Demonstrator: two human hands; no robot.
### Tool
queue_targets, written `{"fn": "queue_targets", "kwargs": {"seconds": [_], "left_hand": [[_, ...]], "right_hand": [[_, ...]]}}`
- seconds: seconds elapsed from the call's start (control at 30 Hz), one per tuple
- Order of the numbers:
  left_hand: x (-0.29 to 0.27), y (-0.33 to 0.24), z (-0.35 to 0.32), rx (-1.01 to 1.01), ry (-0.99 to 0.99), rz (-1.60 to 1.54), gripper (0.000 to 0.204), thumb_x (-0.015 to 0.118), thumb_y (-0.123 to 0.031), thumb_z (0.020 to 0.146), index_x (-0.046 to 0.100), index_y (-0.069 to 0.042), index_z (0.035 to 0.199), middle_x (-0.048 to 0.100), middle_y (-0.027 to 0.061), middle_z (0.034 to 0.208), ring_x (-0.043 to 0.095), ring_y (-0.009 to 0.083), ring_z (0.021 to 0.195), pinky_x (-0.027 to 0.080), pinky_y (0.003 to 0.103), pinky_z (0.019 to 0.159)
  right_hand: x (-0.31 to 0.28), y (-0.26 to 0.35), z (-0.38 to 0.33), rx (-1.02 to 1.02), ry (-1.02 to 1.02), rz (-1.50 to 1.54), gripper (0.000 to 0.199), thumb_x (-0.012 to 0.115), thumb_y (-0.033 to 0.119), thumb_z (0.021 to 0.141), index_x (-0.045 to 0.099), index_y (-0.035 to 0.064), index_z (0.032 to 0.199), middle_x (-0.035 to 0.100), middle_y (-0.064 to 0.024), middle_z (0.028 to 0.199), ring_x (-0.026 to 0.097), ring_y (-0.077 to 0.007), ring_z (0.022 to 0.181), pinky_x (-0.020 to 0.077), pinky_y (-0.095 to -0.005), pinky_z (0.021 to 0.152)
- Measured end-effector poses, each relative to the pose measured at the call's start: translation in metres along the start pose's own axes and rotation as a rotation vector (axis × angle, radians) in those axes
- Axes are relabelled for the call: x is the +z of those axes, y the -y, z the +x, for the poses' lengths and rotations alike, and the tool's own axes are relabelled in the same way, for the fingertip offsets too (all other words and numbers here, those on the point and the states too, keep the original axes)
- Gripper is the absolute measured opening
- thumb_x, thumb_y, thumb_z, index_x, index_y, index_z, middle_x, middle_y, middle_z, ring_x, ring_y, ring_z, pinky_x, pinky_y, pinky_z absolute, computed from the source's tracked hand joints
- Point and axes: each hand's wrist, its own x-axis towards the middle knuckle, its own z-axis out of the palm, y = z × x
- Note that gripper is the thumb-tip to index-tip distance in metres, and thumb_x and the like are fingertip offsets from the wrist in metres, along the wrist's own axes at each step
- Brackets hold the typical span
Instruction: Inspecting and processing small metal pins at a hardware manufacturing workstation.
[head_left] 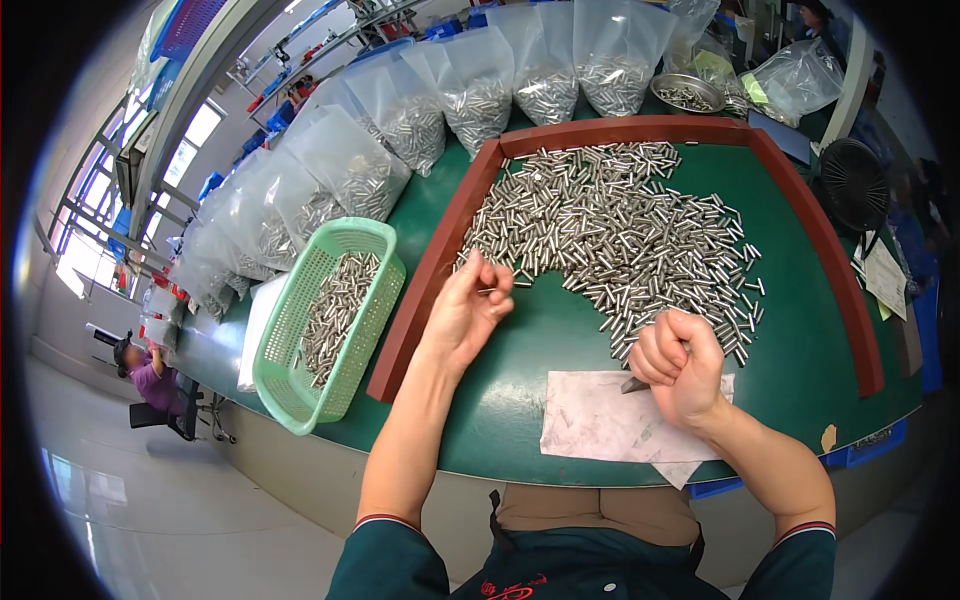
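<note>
A wide heap of small shiny metal pins [620,240] covers the middle of the green tabletop. At the heap's lower left edge is my left hand [468,312], its fingers curled in toward the thumb. Whatever lies between those fingertips is too small to make out. My right hand [684,368] is closed in a fist near the heap's front edge. From under the fist pokes the dark tip of a tool [633,385], the rest of it hidden by the hand. Below lies a stained whitish cloth [590,420].
A reddish-brown raised border [820,240] frames the heap on three sides. Left of it stands a green perforated basket [275,375] partly filled with pins. Several clear bags [480,95] of pins line the back and left. A metal bowl [688,92] and black fan [853,185] stand at the right.
</note>
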Motion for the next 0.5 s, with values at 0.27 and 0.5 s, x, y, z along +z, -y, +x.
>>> {"fn": "queue_targets", "kwargs": {"seconds": [0.27, 0.5], "left_hand": [[-0.012, 0.011, 0.006, 0.459, -0.168, 1.146, 0.009, 0.058, -0.009, 0.079, 0.055, -0.002, 0.078, 0.038, -0.0066, 0.049, 0.03, 0.0013, 0.045, 0.023, 0.021, 0.041], [0.003, 0.016, 0.001, 0.485, -0.115, 1.554, 0.009, 0.061, -0.009, 0.072, 0.057, -0.003, 0.077, 0.049, 0.0085, 0.049, 0.049, 0.0225, 0.046, 0.038, 0.033, 0.046]], "right_hand": [[0.001, -0.001, 0.0, -0.001, 0.01, -0.007, 0.041, 0.035, 0.02, 0.084, 0.025, 0.0111, 0.045, 0.023, 0.001, 0.039, 0.017, -0.0081, 0.036, 0.0156, -0.0246, 0.037], [-0.001, 0.0, -0.001, 0.004, 0.042, -0.066, 0.04, 0.034, 0.024, 0.085, 0.025, 0.0136, 0.047, 0.021, 0.0031, 0.039, 0.017, -0.0084, 0.035, 0.0168, -0.0242, 0.037]]}}
